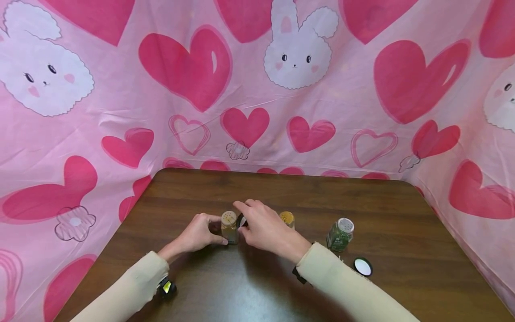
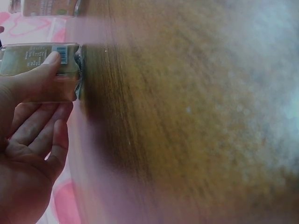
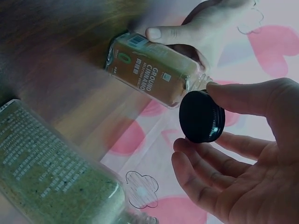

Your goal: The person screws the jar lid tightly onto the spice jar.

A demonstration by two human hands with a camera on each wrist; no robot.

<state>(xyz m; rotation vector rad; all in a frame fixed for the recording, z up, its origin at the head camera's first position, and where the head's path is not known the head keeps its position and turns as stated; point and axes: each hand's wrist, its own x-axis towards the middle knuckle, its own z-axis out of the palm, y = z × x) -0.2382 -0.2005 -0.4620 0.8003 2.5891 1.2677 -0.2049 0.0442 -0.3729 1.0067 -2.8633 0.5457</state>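
A clear glass jar of ground cinnamon [image 1: 230, 233] stands upright on the table, its perforated shaker top showing. My left hand [image 1: 196, 234] grips it from the left, thumb across the barcode side near the base in the left wrist view. Just right of the jar, my right hand [image 1: 263, 227] pinches a black screw lid [image 3: 201, 116] between thumb and fingers. The right wrist view shows the lid off to the side of the jar's neck, with the brown label [image 3: 147, 72] facing the camera.
Partly behind my right hand stands a jar with a yellow shaker top [image 1: 287, 218]. Farther right is a green herb jar [image 1: 340, 235]. A black lid with a white inside [image 1: 363, 267] lies near it on the wooden table [image 1: 193, 192]. A pink heart-and-bunny cloth [image 1: 249, 94] hangs behind.
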